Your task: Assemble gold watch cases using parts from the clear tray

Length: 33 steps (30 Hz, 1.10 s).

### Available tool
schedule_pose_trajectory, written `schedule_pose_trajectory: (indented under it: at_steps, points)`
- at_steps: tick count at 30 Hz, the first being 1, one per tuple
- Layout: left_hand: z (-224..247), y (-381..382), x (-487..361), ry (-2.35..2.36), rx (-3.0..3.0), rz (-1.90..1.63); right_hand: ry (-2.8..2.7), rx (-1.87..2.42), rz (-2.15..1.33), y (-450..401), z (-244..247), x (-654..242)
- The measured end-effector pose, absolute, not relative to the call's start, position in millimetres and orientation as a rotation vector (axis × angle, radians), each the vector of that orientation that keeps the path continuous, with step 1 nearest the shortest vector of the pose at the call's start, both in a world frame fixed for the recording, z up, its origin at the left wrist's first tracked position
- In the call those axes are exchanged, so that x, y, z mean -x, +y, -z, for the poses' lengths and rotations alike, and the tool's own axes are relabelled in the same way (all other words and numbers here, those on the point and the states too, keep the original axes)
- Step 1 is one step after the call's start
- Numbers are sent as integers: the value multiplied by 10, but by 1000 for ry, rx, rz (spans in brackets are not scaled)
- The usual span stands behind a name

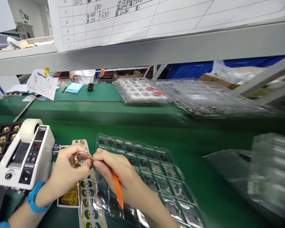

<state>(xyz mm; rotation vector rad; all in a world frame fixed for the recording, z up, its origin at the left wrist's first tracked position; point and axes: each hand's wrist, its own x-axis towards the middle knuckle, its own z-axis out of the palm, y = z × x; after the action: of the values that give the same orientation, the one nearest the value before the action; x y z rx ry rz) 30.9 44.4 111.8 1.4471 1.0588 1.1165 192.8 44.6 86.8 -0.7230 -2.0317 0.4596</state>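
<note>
My left hand (70,166), with a blue band at the wrist, pinches a round gold metal ring part (79,158). Close beside it, my right hand (116,171) has its fingertips pressed together at the ring's right edge and holds an orange tool (117,190), whose tip is hidden by the fingers. Under both hands lie a clear compartment tray (154,164) with small dark parts and a strip of green and yellow stickers (86,199). A white box of small yellow pieces (70,196) sits below my left hand.
A white tape dispenser (26,158) stands at the left beside a black tray of gold rings (2,139). Stacked clear trays (142,91) lie on the shelf behind. Blurred clear trays (270,174) are at the right. A person's hand (72,76) shows across the bench.
</note>
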Motion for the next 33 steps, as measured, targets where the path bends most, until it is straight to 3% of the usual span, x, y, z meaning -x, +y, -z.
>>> schedule_pose_trajectory:
  at_steps: [15, 24, 28, 33]
  points:
    - [-1036, 502, -313, 929, -1356, -1062, -1967, 710, -901, 576, -888, -1997]
    - [-911, 520, -346, 1038, -1455, -1193, -1458, 951, -749, 592, -872, -2039]
    - [-844, 499, -331, 1157, -1783, -1339, -1450, 984, -835, 524, -905, -2006]
    - [-750, 445, -330, 1238, -2510, -1700, -1572, 896, -1252, 437, -950, -1884]
